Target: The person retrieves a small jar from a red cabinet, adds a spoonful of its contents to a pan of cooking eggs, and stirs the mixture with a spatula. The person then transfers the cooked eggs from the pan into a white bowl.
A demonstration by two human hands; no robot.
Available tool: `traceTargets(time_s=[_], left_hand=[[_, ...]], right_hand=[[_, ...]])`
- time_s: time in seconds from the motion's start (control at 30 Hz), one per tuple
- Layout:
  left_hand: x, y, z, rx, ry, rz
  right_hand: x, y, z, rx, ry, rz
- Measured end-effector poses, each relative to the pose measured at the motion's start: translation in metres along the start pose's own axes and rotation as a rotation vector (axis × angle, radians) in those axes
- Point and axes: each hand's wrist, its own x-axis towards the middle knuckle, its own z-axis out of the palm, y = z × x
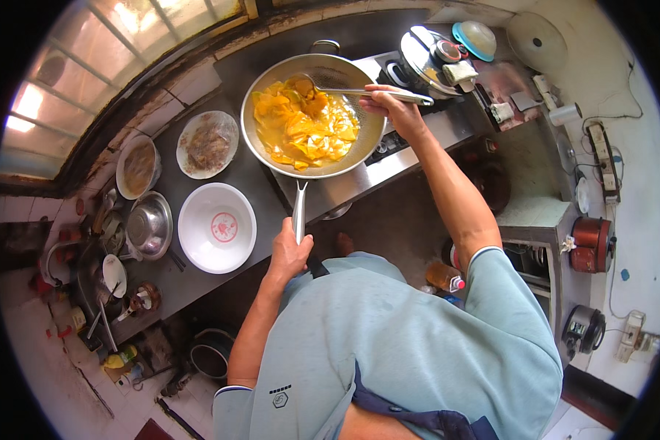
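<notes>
My left hand [290, 250] grips the handle [300, 212] of a large wok [369, 135]. Inside the wok lie yellow-orange slices of food [302, 129], likely pumpkin, wet with shiny liquid. My right hand [393, 110] is closed around the metal handle of a ladle or spatula [352, 92]. Its head sits among the slices near the wok's far side, partly covered. A wide white bowl [198, 242] with a red print in its base stands on the counter, left of the wok and apart from both hands.
A film-covered plate [207, 144], a bowl of food [137, 168] and a steel basin [149, 225] stand left on the counter. Behind my right hand is a lidded pressure cooker [418, 60] on the stove. An oil bottle [443, 275] is on the floor at right.
</notes>
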Motion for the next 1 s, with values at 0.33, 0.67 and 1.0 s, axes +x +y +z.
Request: traceTargets(time_s=[0.33,0.67,1.0], left_hand=[[0.001,-0.003,0.002,0.019,0.012,0.024],[0.003,0.001,0.003,0.053,0.027,-0.002],[-0.001,0.012,0.003,0.024,0.052,-0.081]], right_hand=[[-0.101,-0.065,0.059,-0.961,-0.441,-0.578],[-0.026,-0.059,0.007,-0.588,0.094,-0.367],[0.055,-0.017,-0.034,-0.163,-0.048,-0.217]])
